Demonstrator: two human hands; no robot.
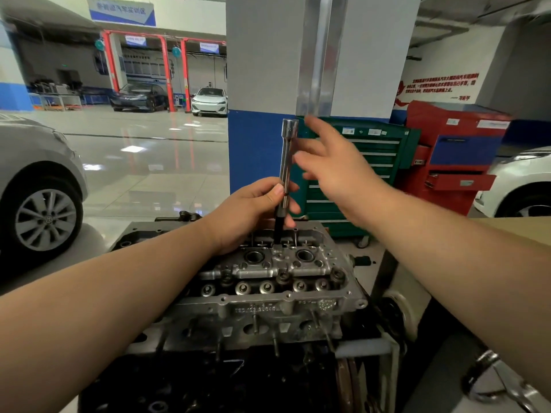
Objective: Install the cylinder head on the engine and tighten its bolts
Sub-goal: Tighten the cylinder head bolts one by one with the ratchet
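The grey aluminium cylinder head (268, 296) sits on top of the dark engine block (208, 380) in front of me. A long chrome extension bar (287, 162) stands upright, its dark lower end going down into the far middle of the head. My left hand (253, 210) grips the bar at its lower half, thumb and fingers curled round it. Just right of the bar's upper part, my right hand (334, 168) is in the air with fingers spread and loose, holding nothing and slightly blurred.
A green tool cabinet (357, 174) and a red one (453, 156) stand behind the engine by a blue-and-white pillar (256, 144). A grey car (35, 189) is at the left, a white car (518, 186) at the right. A metal tool (504, 380) lies at the lower right.
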